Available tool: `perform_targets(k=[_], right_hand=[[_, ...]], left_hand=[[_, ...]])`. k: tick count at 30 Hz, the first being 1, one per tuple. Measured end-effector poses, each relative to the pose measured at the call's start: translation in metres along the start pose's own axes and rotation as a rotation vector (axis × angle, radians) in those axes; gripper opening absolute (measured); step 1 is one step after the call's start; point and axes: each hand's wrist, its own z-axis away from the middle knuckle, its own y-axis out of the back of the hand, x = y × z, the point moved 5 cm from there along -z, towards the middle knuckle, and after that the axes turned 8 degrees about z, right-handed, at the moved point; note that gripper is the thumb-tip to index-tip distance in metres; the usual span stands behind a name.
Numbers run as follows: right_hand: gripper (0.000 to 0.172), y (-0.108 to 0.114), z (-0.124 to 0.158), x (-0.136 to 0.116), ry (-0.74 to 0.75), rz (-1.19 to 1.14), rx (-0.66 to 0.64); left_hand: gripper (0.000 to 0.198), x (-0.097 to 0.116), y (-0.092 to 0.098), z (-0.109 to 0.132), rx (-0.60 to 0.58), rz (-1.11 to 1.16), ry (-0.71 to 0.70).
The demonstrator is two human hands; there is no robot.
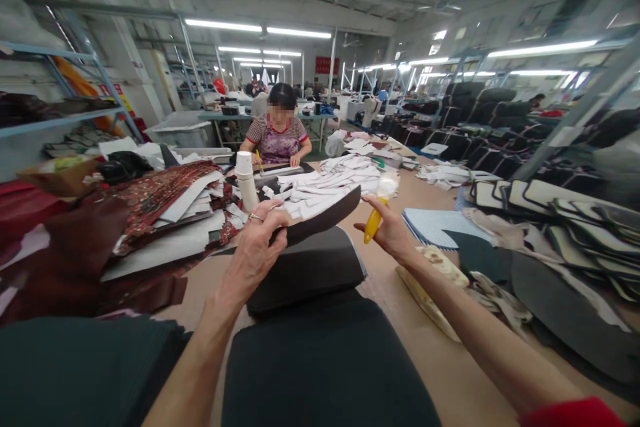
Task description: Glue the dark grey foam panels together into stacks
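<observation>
My left hand (260, 237) pinches the left end of a dark curved panel (325, 217), which is raised and tilted above a stack of dark panels (310, 270). To the right of the panel's tip, my right hand (385, 223) holds a yellow-handled brush (373, 225) with pale bristles pointing up and away. A larger dark green stack (325, 360) lies nearest to me. White strips (325, 180) are piled just beyond the raised panel. A white bottle (246, 183) stands beyond my left hand.
Patterned red material and white sheets (185, 233) are heaped at left. Dark green pieces (90, 367) lie at lower left. Pale-edged panels (575, 220) and a striped blue pad (440, 227) are at right. A person (277, 130) works across the table.
</observation>
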Motion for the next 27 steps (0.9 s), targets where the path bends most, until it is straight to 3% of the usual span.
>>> perform_targets(k=[3, 7, 10, 12, 14, 16, 18, 20, 22, 27], right_hand=[[0.052, 0.022, -0.001, -0.01, -0.016, -0.039, 0.02], [0.031, 0.043, 0.01, -0.023, 0.007, -0.166, -0.09], [0.025, 0.062, 0.026, -0.036, 0.031, -0.227, -0.109], [0.023, 0.08, 0.037, -0.048, 0.055, -0.2, -0.071], [0.02, 0.1, 0.048, -0.059, 0.077, -0.158, -0.024], [0.019, 0.12, 0.057, -0.066, 0.088, -0.14, 0.022], [0.022, 0.137, 0.065, -0.067, 0.076, -0.158, 0.057], [0.027, 0.149, 0.071, -0.063, 0.037, -0.221, 0.074], [0.031, 0.155, 0.077, -0.054, -0.019, -0.306, 0.066], [0.033, 0.15, 0.101, -0.035, -0.196, -0.425, -0.075]], left_hand=[[0.015, 0.023, 0.021, 0.0, 0.029, -0.06, -0.064], [0.012, 0.055, 0.041, 0.0, 0.081, -0.129, -0.098], [0.01, 0.081, 0.056, 0.008, 0.127, -0.202, -0.075], [0.027, 0.094, 0.07, 0.022, 0.221, -0.237, -0.005], [0.061, 0.098, 0.086, 0.047, 0.4, -0.209, 0.12], [0.083, 0.09, 0.097, 0.081, 0.592, -0.074, 0.287], [0.088, 0.071, 0.095, 0.116, 0.699, 0.165, 0.488], [0.091, 0.052, 0.081, 0.143, 0.686, 0.435, 0.684], [0.095, 0.044, 0.064, 0.158, 0.601, 0.649, 0.793], [0.088, 0.071, 0.044, 0.152, 0.326, 0.929, 0.719]])
